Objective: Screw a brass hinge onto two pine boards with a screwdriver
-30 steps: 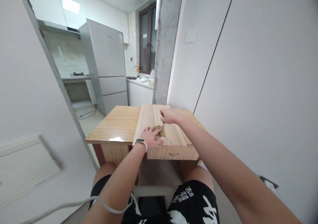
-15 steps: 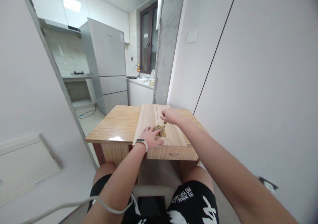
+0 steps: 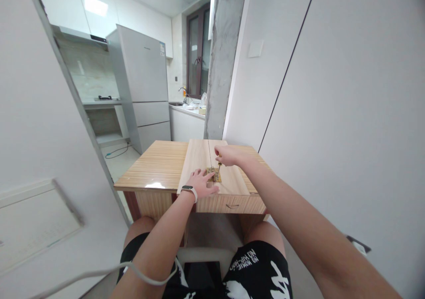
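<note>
While my left hand (image 3: pixel 201 182) lies flat just below centre frame, fingers spread and pressed on the pale wooden boards (image 3: pixel 212 168), its fingertips touch the near edge of the brass hinge (image 3: pixel 214 174) that bridges the seam between the two boards. My right hand (image 3: pixel 228 155), a little above and right of the hinge, is closed around the handle of a small screwdriver (image 3: pixel 218 162), whose shaft runs down to the hinge plate; the tip itself is too small to tell apart from the screw. By my judgement the step in hand is driving a screw into the hinge, with the left hand bracing plate and boards. The next move, as I read it, calls for keeping the shaft upright on the screw head and holding steady downward pressure, since a slip would scratch the board or shift the plate. The boards rest on a wood-grain table (image 3: pixel 156 168) at mid-frame, with a drawer front below their near edge. A white band circles my left wrist, and a pale cable (image 3: pixel 109 272) crosses the lower left of the frame over my forearm. At upper left stands a grey refrigerator (image 3: pixel 142 86) beside a counter; a bare concrete column (image 3: pixel 224 55) rises at top centre, and white wall panels fill the right half.
</note>
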The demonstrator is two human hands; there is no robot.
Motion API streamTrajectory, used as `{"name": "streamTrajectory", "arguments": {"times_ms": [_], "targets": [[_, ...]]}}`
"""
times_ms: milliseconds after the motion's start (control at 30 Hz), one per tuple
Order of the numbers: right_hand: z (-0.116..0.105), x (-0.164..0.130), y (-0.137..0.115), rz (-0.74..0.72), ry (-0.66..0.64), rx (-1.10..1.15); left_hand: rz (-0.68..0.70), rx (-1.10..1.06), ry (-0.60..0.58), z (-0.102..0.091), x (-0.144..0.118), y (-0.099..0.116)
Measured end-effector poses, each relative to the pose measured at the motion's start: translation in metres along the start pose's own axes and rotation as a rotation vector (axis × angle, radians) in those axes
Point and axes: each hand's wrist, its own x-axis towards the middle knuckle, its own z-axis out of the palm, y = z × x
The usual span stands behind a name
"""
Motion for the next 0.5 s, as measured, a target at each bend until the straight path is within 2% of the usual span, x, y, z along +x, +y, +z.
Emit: {"name": "streamTrajectory", "arguments": {"times_ms": [233,367,500], "targets": [[0.0032,0.0003,0.0039,0.057,-0.004,-0.029,-0.004,-0.002,-0.001,-0.0009,0.0001,0.0011],[0.004,0.0011,0.0022,0.02,0.051,-0.032,-0.014,-0.003,-0.011,-0.0012,-0.0007,0.0013],[0.0024,-0.0015,-0.0032,-0.015,0.027,0.005,-0.02,-0.009,-0.024,-0.0032,-0.0008,0.0023]]}}
